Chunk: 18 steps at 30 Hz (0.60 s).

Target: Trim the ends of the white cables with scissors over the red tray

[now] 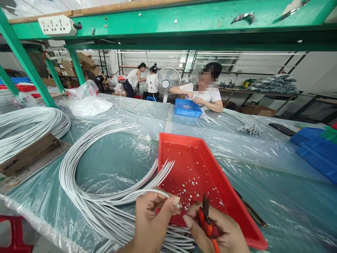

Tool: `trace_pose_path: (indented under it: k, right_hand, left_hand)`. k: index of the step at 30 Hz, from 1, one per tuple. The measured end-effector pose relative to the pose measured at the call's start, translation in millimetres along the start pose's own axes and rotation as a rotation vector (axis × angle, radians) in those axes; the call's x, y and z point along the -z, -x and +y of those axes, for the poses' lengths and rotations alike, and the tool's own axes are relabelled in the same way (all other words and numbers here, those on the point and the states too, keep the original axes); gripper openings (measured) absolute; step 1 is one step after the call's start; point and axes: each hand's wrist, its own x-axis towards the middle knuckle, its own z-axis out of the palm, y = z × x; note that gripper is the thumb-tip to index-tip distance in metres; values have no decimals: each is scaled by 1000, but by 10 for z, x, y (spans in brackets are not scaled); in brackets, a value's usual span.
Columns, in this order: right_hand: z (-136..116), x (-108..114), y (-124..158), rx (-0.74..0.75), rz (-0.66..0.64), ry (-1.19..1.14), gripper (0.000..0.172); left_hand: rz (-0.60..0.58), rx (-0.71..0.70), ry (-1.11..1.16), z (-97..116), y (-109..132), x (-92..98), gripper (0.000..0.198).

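My left hand (155,214) pinches the end of one white cable (158,191) between thumb and fingertips, and dark wire tips show at its cut end. In my right hand (218,225) are orange-handled cutting pliers (206,218), their dark jaws pointing up. Both hands are over the near end of a red tray (181,140) strewn with small white scraps (193,182). A curved bundle of white cables (71,168) lies to the left, some of its ends resting over the tray's left rim.
Another cable coil (56,123) lies at left beside a wooden block (28,154). Tweezers (252,209) rest right of the tray. Across the table a co-worker (213,95) handles small parts above a blue tray (188,111). A green beam (158,21) spans overhead; blue bins (316,151) stand right.
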Motion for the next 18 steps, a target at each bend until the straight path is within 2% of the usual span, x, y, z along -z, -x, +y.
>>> trace_pose_path:
  k: [4, 6, 10, 18]
  right_hand:
    - [-35, -40, -74, 13, 64, -86, 6]
    - [-18, -27, -100, 67, 31, -42, 5]
    - [19, 22, -136, 182, -59, 63, 4]
    - [10, 14, -154, 280, -19, 168, 4]
  left_hand:
    - [7, -198, -88, -28, 21, -1, 15]
    - [6, -257, -121, -43, 19, 6, 14]
    - [-2, -331, -170, -81, 20, 27, 11]
    - [28, -419, -235, -124, 26, 41, 9]
